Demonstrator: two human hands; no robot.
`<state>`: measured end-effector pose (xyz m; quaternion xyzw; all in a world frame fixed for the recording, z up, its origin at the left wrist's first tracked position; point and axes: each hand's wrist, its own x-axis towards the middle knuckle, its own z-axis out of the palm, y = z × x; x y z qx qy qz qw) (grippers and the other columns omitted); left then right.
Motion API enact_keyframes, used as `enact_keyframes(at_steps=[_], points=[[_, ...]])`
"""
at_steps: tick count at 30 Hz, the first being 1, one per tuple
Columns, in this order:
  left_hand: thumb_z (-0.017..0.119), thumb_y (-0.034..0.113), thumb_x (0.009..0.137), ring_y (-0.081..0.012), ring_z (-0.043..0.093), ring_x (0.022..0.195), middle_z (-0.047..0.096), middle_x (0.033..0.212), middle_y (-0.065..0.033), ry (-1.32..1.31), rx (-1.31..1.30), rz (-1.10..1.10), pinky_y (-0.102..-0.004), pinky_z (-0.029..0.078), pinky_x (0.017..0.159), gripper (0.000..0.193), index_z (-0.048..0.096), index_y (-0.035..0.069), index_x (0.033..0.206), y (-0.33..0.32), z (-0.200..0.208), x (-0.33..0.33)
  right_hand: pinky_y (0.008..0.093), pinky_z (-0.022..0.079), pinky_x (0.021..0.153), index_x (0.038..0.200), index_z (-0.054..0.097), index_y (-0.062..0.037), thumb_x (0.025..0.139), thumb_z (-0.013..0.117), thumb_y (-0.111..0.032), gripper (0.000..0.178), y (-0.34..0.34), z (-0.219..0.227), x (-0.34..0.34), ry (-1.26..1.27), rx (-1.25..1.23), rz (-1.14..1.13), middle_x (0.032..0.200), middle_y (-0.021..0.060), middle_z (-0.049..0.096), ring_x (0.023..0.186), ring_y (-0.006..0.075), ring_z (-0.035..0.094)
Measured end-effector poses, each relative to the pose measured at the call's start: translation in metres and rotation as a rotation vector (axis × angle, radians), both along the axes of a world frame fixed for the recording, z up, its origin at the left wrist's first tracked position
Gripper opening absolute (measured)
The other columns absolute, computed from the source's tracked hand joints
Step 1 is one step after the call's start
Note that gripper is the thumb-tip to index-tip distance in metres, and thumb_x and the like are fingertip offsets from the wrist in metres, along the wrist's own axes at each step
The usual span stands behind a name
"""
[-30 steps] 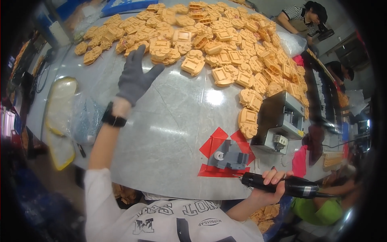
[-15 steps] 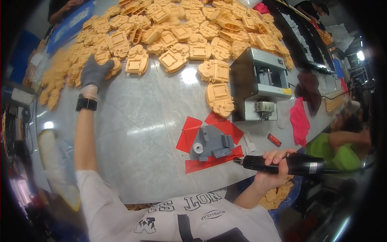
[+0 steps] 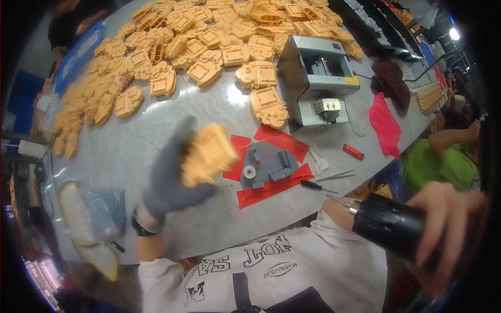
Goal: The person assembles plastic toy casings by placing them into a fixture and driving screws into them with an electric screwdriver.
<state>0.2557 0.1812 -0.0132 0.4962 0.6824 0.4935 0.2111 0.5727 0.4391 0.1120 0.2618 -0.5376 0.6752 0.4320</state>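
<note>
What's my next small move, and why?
Perhaps bring the orange, lobed plastic casing over the angular grey plastic fixture: your grey-gloved left hand holds it left of that fixture, which carries no casing, while your right hand holds a black cylindrical driver.

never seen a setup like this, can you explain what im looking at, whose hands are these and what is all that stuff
There is no robot here: these are one person's own hands, seen from a wide fisheye camera worn on the head and looking down, which is why straight edges bend. The left hand, in a grey glove, holds an orange plastic housing above the table; both are blurred. The bare right hand grips a black electric screwdriver, its bit pointing leftward. Between them on the table sits a grey fixture with red tape around it. Nearby lie a small screwdriver and tweezers. Farther back are a boxy machine and a large pile of similar housings.
</note>
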Motion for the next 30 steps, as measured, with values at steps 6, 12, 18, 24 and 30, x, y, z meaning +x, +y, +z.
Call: enact_keyframes(at_steps=[6, 12, 18, 24, 30], points=[[0.072, 0.02, 0.061, -0.0372, 0.05, 0.102, 0.049, 0.113, -0.0198, 0.186, -0.01, -0.081, -0.0412, 0.044, 0.086, 0.082, 0.034, 0.003, 0.132, 0.068, -0.012, 0.075, 0.0192, 0.047, 0.05, 0.099, 0.056, -0.0073, 0.06, 0.077, 0.0, 0.045, 0.039, 0.029, 0.162, 0.001, 0.053, -0.109, 0.133, 0.0136, 0.039, 0.064, 0.0096, 0.061], [0.062, 0.015, 0.071, -0.0357, 0.049, 0.102, 0.048, 0.111, -0.0183, 0.416, -0.039, -0.146, -0.0415, 0.044, 0.086, 0.057, 0.043, 0.004, 0.124, 0.081, -0.039, 0.077, 0.0184, 0.046, 0.05, 0.097, 0.056, -0.0079, 0.061, 0.076, -0.001, 0.042, -0.019, 0.002, 0.05, 0.049, 0.041, -0.128, 0.128, 0.0117, 0.042, 0.062, 0.0086, 0.06], [0.068, 0.026, 0.068, -0.033, 0.049, 0.102, 0.047, 0.112, -0.0159, 0.549, -0.11, -0.134, -0.041, 0.044, 0.083, 0.062, 0.045, 0.007, 0.122, 0.083, -0.037, 0.083, 0.0176, 0.045, 0.05, 0.095, 0.057, -0.0085, 0.062, 0.075, -0.001, 0.038, -0.048, -0.008, -0.087, 0.046, -0.012, -0.182, 0.123, 0.0097, 0.045, 0.061, 0.0076, 0.059], [0.074, 0.03, 0.061, -0.0321, 0.049, 0.102, 0.047, 0.112, -0.0148, 0.541, -0.111, -0.065, -0.0419, 0.042, 0.083, 0.073, 0.044, 0.01, 0.125, 0.077, -0.033, 0.088, 0.0168, 0.043, 0.05, 0.093, 0.057, -0.0091, 0.063, 0.074, -0.001, 0.035, -0.012, -0.014, -0.043, 0.047, -0.066, -0.2, 0.119, 0.0078, 0.047, 0.059, 0.0066, 0.059], [0.077, 0.031, 0.057, -0.0319, 0.049, 0.099, 0.05, 0.108, -0.0159, 0.486, -0.203, 0.057, -0.0418, 0.041, 0.084, 0.081, 0.043, 0.01, 0.128, 0.058, -0.024, 0.09, 0.016, 0.042, 0.05, 0.091, 0.058, -0.0097, 0.063, 0.073, -0.002, 0.032, -0.013, -0.012, -0.037, 0.032, -0.119, -0.235, 0.114, 0.0058, 0.05, 0.057, 0.0056, 0.058]])
